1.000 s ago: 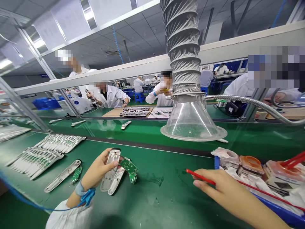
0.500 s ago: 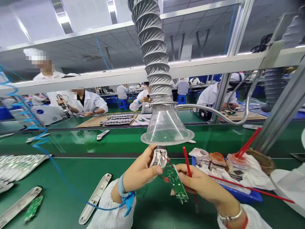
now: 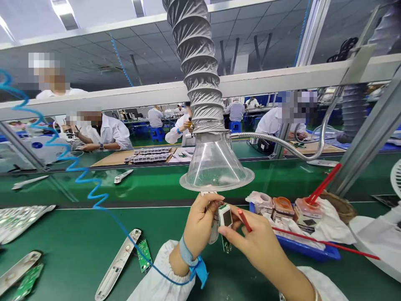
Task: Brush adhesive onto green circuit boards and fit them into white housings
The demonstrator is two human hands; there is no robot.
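1. Lying at the far left on the green counter (image 3: pixel 72 238) is a pile of white cases (image 3: pixel 26 221), with one open case (image 3: pixel 19 269) and its green board (image 3: pixel 29 282) nearer.
2. Next comes a long open case (image 3: pixel 115 267), tilted, with another green board (image 3: pixel 144 256) just beside it.
3. The left hand (image 3: pixel 200 219) is closed around a white case (image 3: pixel 214 234) (most of it hides behind the fingers). A blue band (image 3: pixel 187 252) goes around that wrist.
4. Over the hands hangs a clear funnel (image 3: pixel 217 165).
5. Between the hands is a small board with a dark screen (image 3: pixel 226 216). The right hand (image 3: pixel 255 238) pinches it, and also holds a red stick (image 3: pixel 244 220).
6. To the right sits a blue tray (image 3: pixel 308 249) with little jars (image 3: pixel 283 209) and white cloth (image 3: pixel 332 223).
7. A long red rod (image 3: pixel 326 242) lies across the tray.
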